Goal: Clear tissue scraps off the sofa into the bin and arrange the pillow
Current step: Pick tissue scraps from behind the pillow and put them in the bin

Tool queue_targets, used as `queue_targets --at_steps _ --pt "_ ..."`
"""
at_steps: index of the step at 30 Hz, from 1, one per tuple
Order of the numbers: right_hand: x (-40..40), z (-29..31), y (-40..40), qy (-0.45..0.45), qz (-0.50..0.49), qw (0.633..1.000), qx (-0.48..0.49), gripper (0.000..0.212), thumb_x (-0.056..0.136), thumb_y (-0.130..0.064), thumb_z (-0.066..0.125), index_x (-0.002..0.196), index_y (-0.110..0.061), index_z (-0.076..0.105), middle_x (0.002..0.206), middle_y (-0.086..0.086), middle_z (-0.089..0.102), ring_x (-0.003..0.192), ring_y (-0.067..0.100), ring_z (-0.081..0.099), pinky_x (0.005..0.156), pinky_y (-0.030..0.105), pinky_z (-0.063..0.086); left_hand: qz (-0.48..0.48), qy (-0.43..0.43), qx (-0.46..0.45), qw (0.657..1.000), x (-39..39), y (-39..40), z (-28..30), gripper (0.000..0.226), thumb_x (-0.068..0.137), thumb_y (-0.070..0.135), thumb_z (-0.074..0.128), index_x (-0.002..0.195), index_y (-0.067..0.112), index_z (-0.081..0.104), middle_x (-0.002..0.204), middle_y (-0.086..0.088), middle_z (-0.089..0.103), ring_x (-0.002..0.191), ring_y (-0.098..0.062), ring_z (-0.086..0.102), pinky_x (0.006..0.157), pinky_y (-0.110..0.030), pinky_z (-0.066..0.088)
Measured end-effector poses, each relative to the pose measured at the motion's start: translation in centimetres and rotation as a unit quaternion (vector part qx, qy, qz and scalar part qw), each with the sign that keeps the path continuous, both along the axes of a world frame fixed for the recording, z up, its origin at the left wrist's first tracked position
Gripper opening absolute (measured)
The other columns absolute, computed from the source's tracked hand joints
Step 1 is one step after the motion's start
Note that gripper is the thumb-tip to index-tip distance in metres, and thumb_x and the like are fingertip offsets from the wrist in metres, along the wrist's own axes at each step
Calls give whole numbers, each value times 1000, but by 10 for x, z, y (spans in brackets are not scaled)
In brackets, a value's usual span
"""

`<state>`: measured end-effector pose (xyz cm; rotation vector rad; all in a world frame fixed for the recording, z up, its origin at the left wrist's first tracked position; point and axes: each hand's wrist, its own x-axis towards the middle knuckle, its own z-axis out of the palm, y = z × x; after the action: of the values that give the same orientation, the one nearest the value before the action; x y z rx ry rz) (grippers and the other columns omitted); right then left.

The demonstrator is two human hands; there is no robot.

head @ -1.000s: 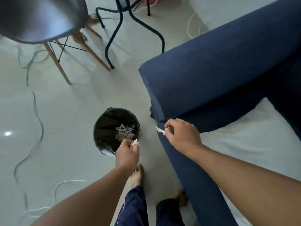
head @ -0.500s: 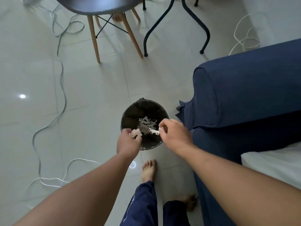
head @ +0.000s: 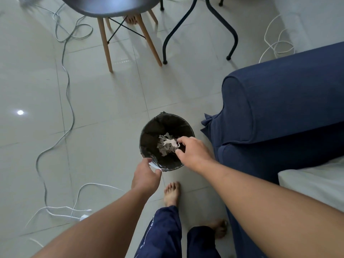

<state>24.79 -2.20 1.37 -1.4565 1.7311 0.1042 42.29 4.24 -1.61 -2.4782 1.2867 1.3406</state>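
A round black bin [head: 149,131] stands on the tiled floor beside the navy sofa's armrest [head: 283,101]. Several white tissue scraps [head: 163,149] lie inside it. My right hand [head: 194,153] hovers over the bin's right side with fingers spread. One tissue scrap [head: 171,142] hangs just off its fingertips, over the bin. At the bin's near-left rim, my left hand [head: 146,176] has thumb and fingers apart, with nothing seen in it. A white pillow [head: 314,181] lies on the sofa seat at the right edge, partly hidden by my right forearm.
A dark chair with wooden legs [head: 105,43] and black table legs [head: 230,34] stand beyond the bin. Grey and white cables [head: 68,101] trail over the floor on the left and at the top right. My bare feet [head: 172,193] are just behind the bin.
Both hands carried scraps from the sofa edge to the bin. Both hands' fingers have now opened; the right one's scrap has left its fingertips, and the left hand has dropped to the rim.
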Motion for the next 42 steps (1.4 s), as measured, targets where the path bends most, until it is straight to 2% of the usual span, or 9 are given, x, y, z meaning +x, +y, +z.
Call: queue_targets --at_steps 6,12,20,23,28,32,37,40,42 --pt "-38 12 19 26 1 999 33 43 100 -41 54 143 -36 53 139 -4 55 123 25 56 87 38 47 -49 -7 -6 999 -16 -3 5 52 94 28 63 143 20 49 143 -2 53 125 -24 54 97 -35 45" --pt "-97 42 30 75 13 997 6 39 103 -37 49 140 -29 54 142 -1 54 128 25 52 95 40 43 -160 4 -32 987 -73 -13 17 55 91 27 63 142 15 49 137 -8 54 124 -27 53 100 -37 45" --pt "-192 76 57 156 -35 986 -37 38 103 -39 45 138 -26 55 135 2 57 124 27 48 98 43 40 -323 14 -62 944 -176 -26 41 52 93 31 58 143 21 48 137 -6 56 125 -27 53 96 -39 46" --pt "-233 87 77 190 -66 978 -51 39 101 -40 48 138 -27 56 137 0 56 126 25 46 101 43 39 -365 31 -78 927 -210 -30 51 48 94 31 56 141 21 49 138 -5 57 124 -29 54 98 -41 48" --pt "-304 101 122 209 -146 966 -51 43 101 -37 46 142 -25 55 148 0 49 135 25 41 105 42 37 -432 50 -89 896 -268 -31 65 49 95 32 53 143 23 48 135 -7 59 116 -33 58 90 -43 51" --pt "-353 105 171 205 -223 953 -18 52 103 -38 42 153 -25 43 160 3 37 145 25 32 110 43 32 -461 59 -87 881 -313 -17 74 52 95 37 54 145 23 48 141 -3 56 125 -29 53 100 -47 48" --pt "-400 104 235 199 -287 937 8 42 103 -36 39 140 -22 52 146 2 48 137 27 38 105 44 36 -520 36 -103 847 -379 -2 90 53 96 46 49 146 27 46 144 2 53 128 -25 50 102 -47 46" --pt "-426 101 270 196 -319 927 13 26 100 -31 39 116 -20 56 123 0 54 124 27 47 93 43 40 -554 33 -127 822 -429 5 102 53 97 47 49 146 26 46 143 2 53 125 -26 51 101 -49 47" --pt "-442 99 290 197 -340 919 11 24 99 -30 39 112 -20 56 115 0 54 120 27 48 89 43 40 -586 26 -142 797 -465 11 108 55 97 48 49 146 25 45 141 1 54 123 -27 52 101 -49 47"
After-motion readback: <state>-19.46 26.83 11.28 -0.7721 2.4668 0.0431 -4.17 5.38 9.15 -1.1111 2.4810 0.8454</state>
